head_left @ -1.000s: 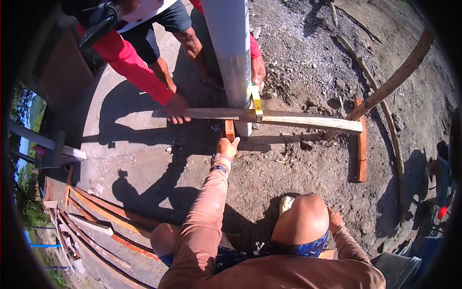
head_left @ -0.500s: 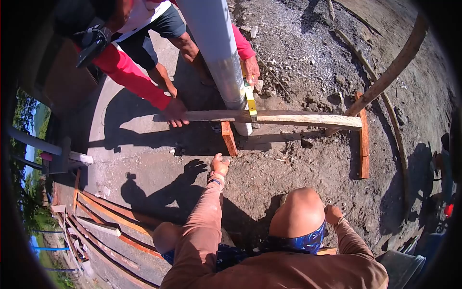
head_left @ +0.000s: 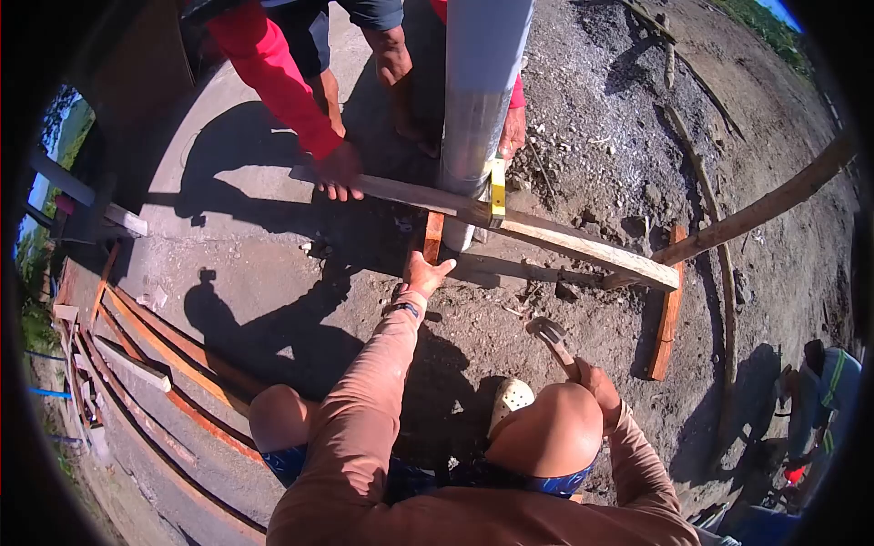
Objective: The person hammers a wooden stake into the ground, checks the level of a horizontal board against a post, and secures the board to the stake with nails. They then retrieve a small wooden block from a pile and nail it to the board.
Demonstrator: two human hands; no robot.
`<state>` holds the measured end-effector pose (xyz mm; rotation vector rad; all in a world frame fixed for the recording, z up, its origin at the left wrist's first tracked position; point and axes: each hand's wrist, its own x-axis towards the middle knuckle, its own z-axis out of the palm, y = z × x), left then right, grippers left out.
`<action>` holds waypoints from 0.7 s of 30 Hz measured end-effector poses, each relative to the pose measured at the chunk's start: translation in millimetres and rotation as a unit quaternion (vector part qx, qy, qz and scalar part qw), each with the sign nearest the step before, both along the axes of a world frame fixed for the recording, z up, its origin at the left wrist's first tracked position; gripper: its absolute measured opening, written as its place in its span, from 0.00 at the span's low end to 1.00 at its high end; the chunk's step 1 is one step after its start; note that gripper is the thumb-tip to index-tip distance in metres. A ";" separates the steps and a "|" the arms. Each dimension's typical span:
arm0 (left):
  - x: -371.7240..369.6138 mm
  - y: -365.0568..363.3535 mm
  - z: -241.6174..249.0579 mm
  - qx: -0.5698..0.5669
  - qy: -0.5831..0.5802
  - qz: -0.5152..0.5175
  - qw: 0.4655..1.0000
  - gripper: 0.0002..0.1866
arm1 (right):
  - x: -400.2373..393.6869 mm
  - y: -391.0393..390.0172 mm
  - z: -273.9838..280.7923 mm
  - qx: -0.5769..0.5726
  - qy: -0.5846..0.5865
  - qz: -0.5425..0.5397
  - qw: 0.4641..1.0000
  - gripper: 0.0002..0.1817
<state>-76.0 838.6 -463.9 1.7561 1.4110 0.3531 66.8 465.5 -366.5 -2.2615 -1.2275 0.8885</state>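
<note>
My left hand [head_left: 424, 275] grips the near end of a short reddish wooden piece [head_left: 433, 235], its thumb out to the right side. That piece meets a long pale wooden beam [head_left: 583, 244] lying across in front of me. In my right hand [head_left: 596, 389], beside my knee, is a hammer [head_left: 552, 341] with its metal head pointing forward. A yellow spirit level [head_left: 497, 191] stands against the beam and a grey metal post [head_left: 475, 136]. Another person's hand [head_left: 339, 173] rests on the beam's left part; their other hand [head_left: 513, 132] is at the level.
A second reddish board [head_left: 667, 309] lies under the beam's right end, near a leaning wooden pole [head_left: 774, 209]. Several long planks [head_left: 187, 350] lie at the left. A person [head_left: 824, 400] is at the far right. Gravel and broken ground spread to the right.
My left hand has moved forward onto the short reddish piece. My right hand has come forward from beside my knee, bringing the hammer into view. The other person still holds beam and level.
</note>
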 end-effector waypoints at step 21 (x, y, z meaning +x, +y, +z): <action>18.2 12.9 -38.5 0.078 -0.298 -0.036 0.951 0.22 | -11.0 209.5 154.7 0.211 0.028 0.029 0.977 0.23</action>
